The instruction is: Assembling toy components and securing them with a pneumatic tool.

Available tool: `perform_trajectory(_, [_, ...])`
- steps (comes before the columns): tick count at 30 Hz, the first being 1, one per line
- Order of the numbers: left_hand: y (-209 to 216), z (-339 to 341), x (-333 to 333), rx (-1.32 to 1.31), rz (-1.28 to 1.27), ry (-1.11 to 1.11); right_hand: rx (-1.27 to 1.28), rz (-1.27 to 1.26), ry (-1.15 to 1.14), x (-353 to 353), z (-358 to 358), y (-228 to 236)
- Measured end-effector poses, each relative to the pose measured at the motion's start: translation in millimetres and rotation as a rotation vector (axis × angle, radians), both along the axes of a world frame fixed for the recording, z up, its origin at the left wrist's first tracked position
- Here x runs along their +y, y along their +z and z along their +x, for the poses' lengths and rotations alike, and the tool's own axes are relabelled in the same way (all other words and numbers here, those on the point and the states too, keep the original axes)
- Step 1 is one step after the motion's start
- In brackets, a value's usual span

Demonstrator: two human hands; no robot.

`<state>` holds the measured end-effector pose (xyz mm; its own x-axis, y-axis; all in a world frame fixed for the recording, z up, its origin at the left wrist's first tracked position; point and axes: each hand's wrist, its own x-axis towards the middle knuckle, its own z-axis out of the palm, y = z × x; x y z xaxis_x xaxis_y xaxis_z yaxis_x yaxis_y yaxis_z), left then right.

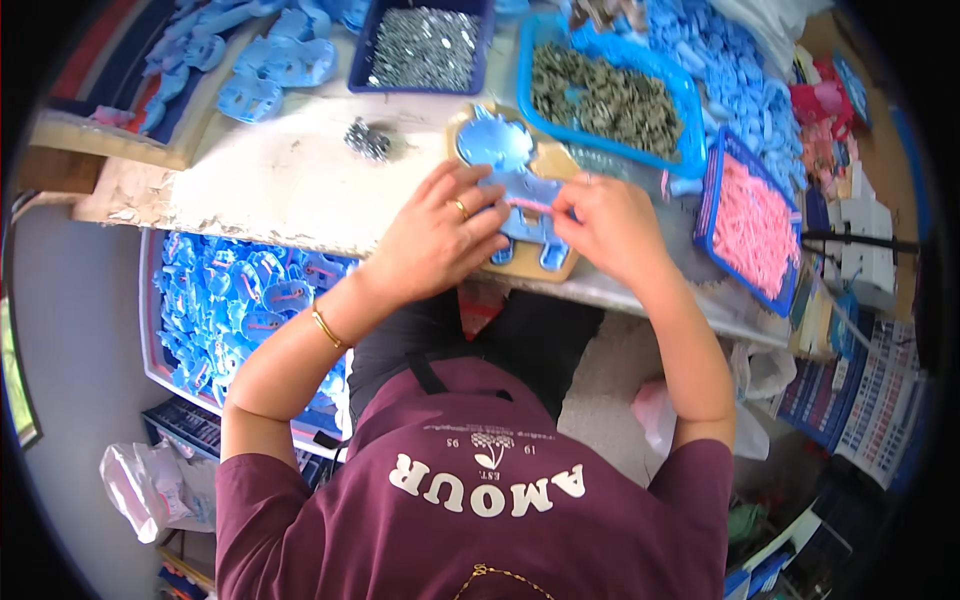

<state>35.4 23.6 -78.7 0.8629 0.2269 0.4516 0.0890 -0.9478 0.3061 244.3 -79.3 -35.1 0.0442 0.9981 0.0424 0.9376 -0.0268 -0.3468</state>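
A blue plastic animal-shaped half shell lies hollow side up in a tan fixture block near the table's front edge. Across its body runs a thin pink strip. My right hand is closed in a pinch at the strip's right end. On the shell's left side, my left hand presses with bent fingers close to the strip's other end. Its fingertips are partly hidden, as is that part of the shell.
Small metal parts fill a dark blue tray, with a loose pile nearby. A light blue basket holds grey-brown pieces; a blue basket holds pink strips. Blue shells heap at the back; a crate of them stands below left.
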Motion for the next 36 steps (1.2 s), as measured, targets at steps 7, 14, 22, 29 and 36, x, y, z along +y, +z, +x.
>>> perform_trajectory(7, [12, 2, -1, -0.114, -0.158, -0.050, 0.413, 0.531, 0.088, 79, -38, 69])
perform_trajectory(14, [17, -6, 74, -0.092, 0.096, 0.291, 0.612, 0.577, 0.206, 196, -64, 133])
perform_trajectory(22, [16, 29, 160, 0.269, 0.155, 0.368, 0.721, 0.462, 0.072, 131, -38, 109])
perform_trajectory(29, [21, 60, 165, 0.524, -0.044, 0.357, 0.643, 0.453, 0.087, 100, -24, 104])
perform_trajectory(36, [16, 52, 163, 0.305, 0.018, 0.344, 0.679, 0.449, 0.080, 92, -16, 99])
